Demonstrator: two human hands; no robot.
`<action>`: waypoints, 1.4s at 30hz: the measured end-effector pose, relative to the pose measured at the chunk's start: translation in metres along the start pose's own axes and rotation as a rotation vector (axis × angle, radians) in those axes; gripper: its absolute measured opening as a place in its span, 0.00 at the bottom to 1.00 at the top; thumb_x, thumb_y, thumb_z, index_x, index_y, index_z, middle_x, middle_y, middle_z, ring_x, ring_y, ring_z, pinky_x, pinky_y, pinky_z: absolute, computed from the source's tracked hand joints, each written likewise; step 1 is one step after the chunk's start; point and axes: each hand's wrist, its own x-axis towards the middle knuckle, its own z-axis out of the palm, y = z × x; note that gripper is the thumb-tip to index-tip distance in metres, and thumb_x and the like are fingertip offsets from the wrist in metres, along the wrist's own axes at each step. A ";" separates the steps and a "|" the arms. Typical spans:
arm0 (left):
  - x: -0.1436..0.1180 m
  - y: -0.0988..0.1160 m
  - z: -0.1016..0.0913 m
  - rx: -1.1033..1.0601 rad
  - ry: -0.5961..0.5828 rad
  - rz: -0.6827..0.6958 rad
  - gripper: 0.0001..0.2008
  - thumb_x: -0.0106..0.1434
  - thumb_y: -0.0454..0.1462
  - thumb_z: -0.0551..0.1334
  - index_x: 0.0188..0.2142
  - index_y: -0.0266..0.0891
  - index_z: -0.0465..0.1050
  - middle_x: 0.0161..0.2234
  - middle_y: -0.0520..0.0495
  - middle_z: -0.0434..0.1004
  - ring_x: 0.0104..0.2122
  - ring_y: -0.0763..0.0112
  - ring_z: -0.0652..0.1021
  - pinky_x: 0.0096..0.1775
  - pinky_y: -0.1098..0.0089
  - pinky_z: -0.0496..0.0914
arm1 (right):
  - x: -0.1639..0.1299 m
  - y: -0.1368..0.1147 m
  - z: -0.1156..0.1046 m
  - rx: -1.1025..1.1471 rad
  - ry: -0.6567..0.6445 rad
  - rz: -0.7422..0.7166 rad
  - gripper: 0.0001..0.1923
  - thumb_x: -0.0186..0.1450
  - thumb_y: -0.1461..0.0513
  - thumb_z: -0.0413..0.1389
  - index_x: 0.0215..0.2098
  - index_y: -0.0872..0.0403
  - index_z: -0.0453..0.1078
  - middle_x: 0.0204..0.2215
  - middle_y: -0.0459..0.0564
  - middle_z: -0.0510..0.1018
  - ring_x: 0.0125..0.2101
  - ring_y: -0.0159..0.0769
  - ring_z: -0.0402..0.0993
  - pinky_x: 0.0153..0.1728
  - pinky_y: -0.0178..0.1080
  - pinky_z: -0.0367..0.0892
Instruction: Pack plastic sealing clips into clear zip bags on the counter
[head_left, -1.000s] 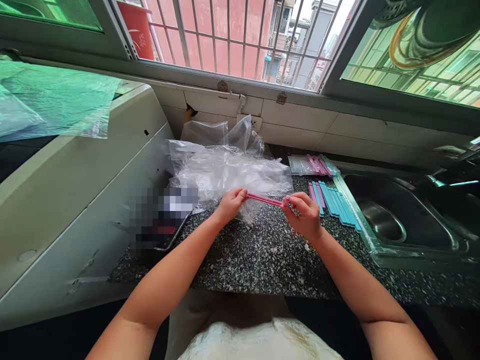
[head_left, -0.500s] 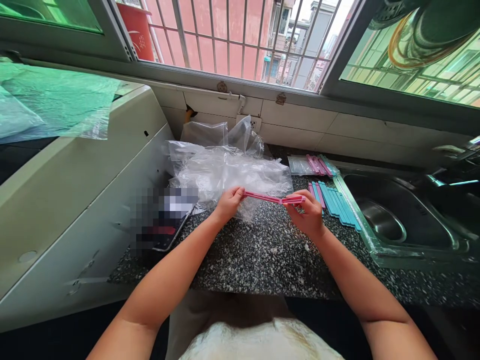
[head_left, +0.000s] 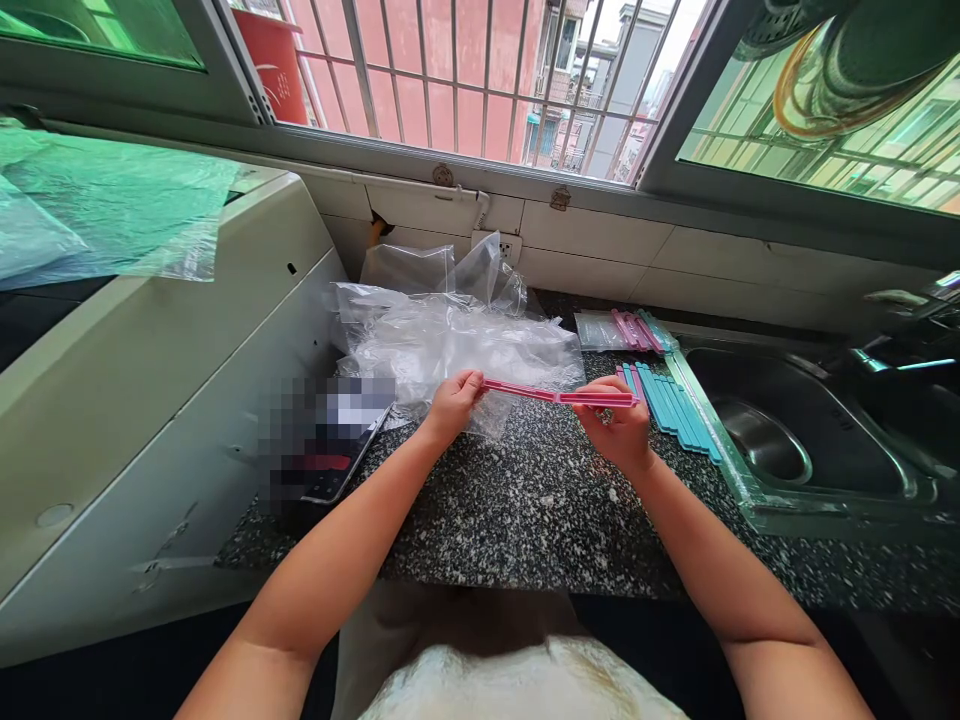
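Centre of frame, above a speckled dark counter (head_left: 525, 500): both hands hold one long pink clip (head_left: 559, 396) level, well clear of the stone. Left hand (head_left: 452, 403) pinches the clip's left end, fingers closed on it just in front of a heap of clear plastic bags (head_left: 450, 335). Right hand (head_left: 619, 432) grips the clip from below right of centre, fingers curled shut around it; the clip's right tip juts past the knuckles toward the right. The clip appears as two thin pink strips lying nearly in line, meeting near the middle; whether they are latched cannot be told. Just right of the right hand, a row of teal clips (head_left: 675, 408) with a few pink ones at its left edge lies flat on the counter, running diagonally along the rim of a steel sink (head_left: 795, 430). Further back, centre right, a small clear bag of clips (head_left: 626, 330) rests against the tiled wall. Left of frame, a white appliance (head_left: 150, 380) with green-tinted plastic draped on top. Barred window (head_left: 465, 70) across the top of frame.
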 end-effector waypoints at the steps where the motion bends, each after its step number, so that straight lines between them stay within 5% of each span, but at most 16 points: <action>1: 0.000 0.000 0.000 -0.003 0.004 -0.001 0.17 0.54 0.44 0.59 0.17 0.36 0.61 0.16 0.56 0.57 0.18 0.79 0.59 0.22 0.76 0.56 | 0.000 0.000 0.000 0.003 -0.002 0.009 0.02 0.59 0.62 0.55 0.32 0.51 0.69 0.27 0.47 0.72 0.26 0.31 0.70 0.24 0.35 0.68; 42: 0.005 -0.005 -0.007 -0.086 0.037 -0.017 0.16 0.57 0.42 0.57 0.17 0.37 0.59 0.15 0.55 0.57 0.17 0.79 0.59 0.21 0.75 0.56 | -0.006 0.005 0.009 0.311 -0.016 0.230 0.04 0.59 0.59 0.55 0.31 0.52 0.67 0.26 0.47 0.70 0.28 0.33 0.67 0.28 0.38 0.65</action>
